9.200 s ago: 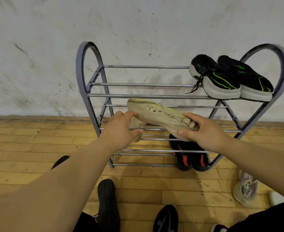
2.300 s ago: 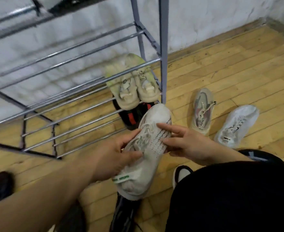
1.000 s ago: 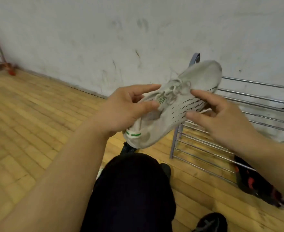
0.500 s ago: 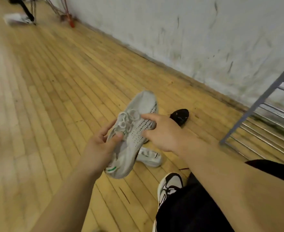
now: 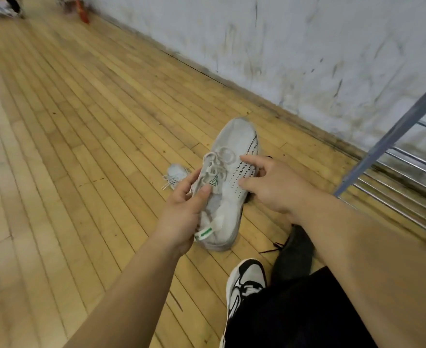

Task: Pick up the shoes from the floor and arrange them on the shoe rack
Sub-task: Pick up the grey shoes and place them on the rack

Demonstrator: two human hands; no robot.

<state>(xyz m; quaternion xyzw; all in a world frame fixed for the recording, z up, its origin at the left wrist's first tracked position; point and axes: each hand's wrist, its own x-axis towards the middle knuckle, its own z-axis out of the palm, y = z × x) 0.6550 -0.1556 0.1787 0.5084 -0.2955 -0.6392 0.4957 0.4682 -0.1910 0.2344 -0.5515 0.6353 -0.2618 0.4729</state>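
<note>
I hold a white mesh sneaker point(image 5: 234, 156) with a green heel tag above the wooden floor, toe pointing away. My left hand point(image 5: 184, 209) grips its tongue and left side near the laces. My right hand point(image 5: 272, 184) touches its right side with spread, slightly bent fingers. A second white sneaker point(image 5: 175, 175) lies on the floor just past my left hand, partly hidden. The grey metal shoe rack point(image 5: 392, 133) shows only its left post and lower rails at the right edge.
A black shoe point(image 5: 292, 254) lies on the floor under my right forearm. My own black-and-white shoe point(image 5: 244, 280) and black trouser leg fill the bottom right. A scuffed white wall point(image 5: 307, 46) runs along the back. Open floorboards stretch to the left.
The view has swung a little right and nearer. The sneaker sits slightly higher and closer to the rack, and the other white sneaker now shows beyond my left hand instead of below it.
</note>
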